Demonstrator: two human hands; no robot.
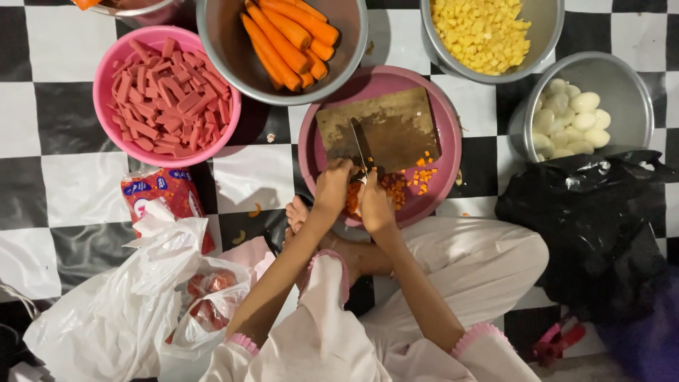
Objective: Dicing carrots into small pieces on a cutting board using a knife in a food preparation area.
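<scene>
Two hands at frame center work over a wooden cutting board (387, 127) set in a pink tray (448, 141) on the checkered floor (49, 120). Left hand (332, 189) is closed around a knife (361, 147); right hand (375, 205) is curled over diced carrot bits (396, 185) at the board's near edge. White plastic bag (120, 304) lower left, black bag (594, 219) right. Farther up: pink bowl of sausage strips (166, 99), metal bowl of peeled carrots (283, 39), bowl of yellow cubes (488, 32), bowl of peeled eggs (580, 113).

Glossy black-and-white checkered floor (49, 177), lit evenly from above, soft reflections on the dark squares.
</scene>
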